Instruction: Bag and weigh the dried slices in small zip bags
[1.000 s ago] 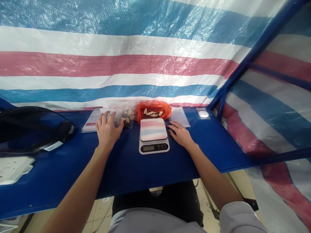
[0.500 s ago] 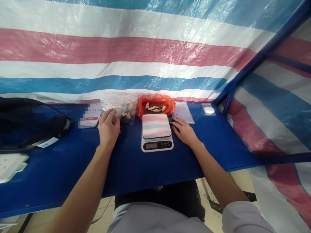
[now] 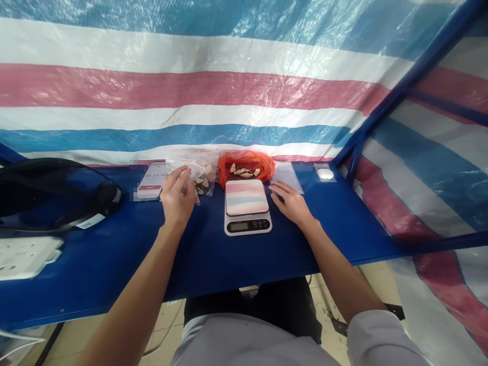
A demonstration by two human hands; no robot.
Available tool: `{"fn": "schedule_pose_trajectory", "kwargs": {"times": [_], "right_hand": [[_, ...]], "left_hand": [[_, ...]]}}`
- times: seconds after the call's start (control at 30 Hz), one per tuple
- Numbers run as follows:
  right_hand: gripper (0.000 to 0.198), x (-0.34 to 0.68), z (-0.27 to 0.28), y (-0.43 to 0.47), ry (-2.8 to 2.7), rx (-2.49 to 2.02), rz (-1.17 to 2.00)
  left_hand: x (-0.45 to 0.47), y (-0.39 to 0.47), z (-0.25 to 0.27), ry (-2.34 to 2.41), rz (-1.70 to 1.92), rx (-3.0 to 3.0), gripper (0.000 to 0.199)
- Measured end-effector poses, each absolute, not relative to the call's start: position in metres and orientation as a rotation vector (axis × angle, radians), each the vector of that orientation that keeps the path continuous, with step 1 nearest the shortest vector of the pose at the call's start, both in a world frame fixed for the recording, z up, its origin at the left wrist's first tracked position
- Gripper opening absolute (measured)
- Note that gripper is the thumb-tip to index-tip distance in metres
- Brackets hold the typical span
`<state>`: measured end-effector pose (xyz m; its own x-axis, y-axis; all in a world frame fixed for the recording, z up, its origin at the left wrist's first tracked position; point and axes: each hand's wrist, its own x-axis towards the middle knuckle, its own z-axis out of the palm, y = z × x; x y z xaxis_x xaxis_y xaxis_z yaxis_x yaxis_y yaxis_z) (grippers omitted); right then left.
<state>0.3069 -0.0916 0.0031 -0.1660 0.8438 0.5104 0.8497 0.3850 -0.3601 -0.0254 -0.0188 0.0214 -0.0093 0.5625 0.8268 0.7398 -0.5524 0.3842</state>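
My left hand (image 3: 178,201) rests over the near side of clear zip bags (image 3: 213,161), which hold brownish-white dried slices. Its thumb and fingers are apart and curved, and the hand hides part of the bags. Lying flat with spread fingers, my right hand (image 3: 292,203) is open beside the right edge of a white digital kitchen scale (image 3: 248,226). The scale's plate carries nothing and mirrors the striped sheet. Behind it sits an orange-red plastic bag (image 3: 267,165), open at the top, with pale dried slices (image 3: 246,173) inside.
A phone (image 3: 150,180) showing a timer lies left of the bags. Flat clear bags (image 3: 290,175) and a small bag with a white round item (image 3: 325,173) are at the right. Black headgear (image 3: 109,195) and a white power strip (image 3: 28,256) occupy the left. A striped sheet (image 3: 190,89) hangs behind.
My left hand has shifted slightly right across the clear bags, uncovering more of the phone. My right hand stays beside the scale. The view has moved a little.
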Motion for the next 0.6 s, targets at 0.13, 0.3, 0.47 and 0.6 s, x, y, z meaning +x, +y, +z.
{"fn": "schedule_pose_trajectory", "kwargs": {"times": [0.13, 0.3, 0.47, 0.6], "right_hand": [[0.033, 0.287, 0.027, -0.092, -1.875, -1.33, 0.098], [0.032, 0.248, 0.054, -0.081, -1.737, -1.22, 0.314], [0.03, 0.225, 0.061, -0.06, -1.47, -1.192, 0.604], [0.032, 0.222, 0.054, -0.048, -1.414, -1.13, 0.803]], "left_hand": [[-0.008, -0.029, 0.033, -1.315, -1.61, -2.178, 0.028], [0.021, -0.037, 0.038, -1.213, -1.51, -2.377, 0.029], [0.038, -0.035, 0.029, -1.078, -1.489, -2.513, 0.031], [0.041, -0.031, 0.019, -0.97, -1.455, -2.601, 0.031]]}}
